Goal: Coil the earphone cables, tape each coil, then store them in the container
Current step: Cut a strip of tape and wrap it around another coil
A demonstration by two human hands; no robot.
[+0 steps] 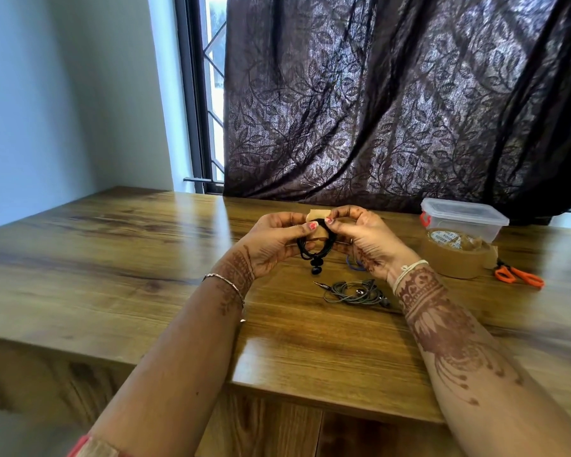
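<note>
A coiled black earphone cable [314, 250] hangs above the wooden table [119, 258] between both hands, its earbuds dangling below. My left hand [274, 240] grips the coil's left side. My right hand [360, 237] pinches the coil's top together with a strip of brown tape [317, 214] that sticks up behind it. A second, grey earphone cable [355, 292] lies loosely bunched on the table nearer to me. The clear plastic container [462, 219], lid on and with a red latch, stands at the right.
A roll of brown tape [455, 255] sits in front of the container, with orange-handled scissors [519, 276] to its right. A blue loop [355, 263], partly hidden, lies under my right hand. A dark curtain [393, 100] hangs behind the table.
</note>
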